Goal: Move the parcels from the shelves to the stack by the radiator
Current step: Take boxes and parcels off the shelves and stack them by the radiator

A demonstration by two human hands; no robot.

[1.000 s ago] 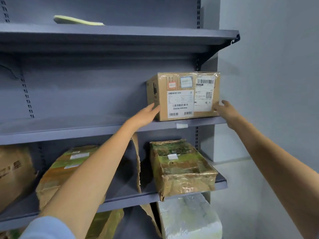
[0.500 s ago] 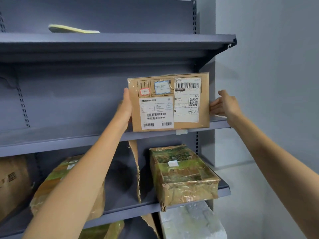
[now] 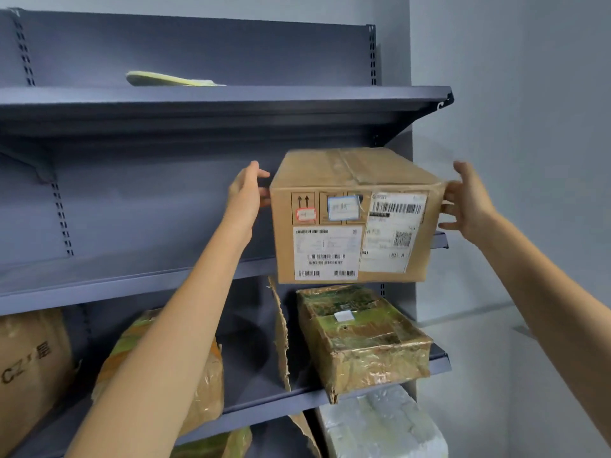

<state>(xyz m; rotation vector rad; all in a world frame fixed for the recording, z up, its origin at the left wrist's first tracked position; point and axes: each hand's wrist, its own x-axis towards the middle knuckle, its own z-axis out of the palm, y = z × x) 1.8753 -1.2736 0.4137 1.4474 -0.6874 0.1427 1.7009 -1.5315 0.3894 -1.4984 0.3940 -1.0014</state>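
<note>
**Between two hands, a labelled carton off the shelf**

Against the grey wall stands the shelving unit (image 3: 198,104), its lower shelf (image 3: 264,404) carrying a tape-wrapped parcel (image 3: 360,338) and other wrapped parcels. Out in front of the middle shelf (image 3: 99,279), the cardboard box (image 3: 357,219) (labels and barcodes facing the camera) is held clear of the boards. The left hand (image 3: 246,196) presses flat on its left side; the right hand (image 3: 469,203), fingers spread, presses on its right side.
</note>
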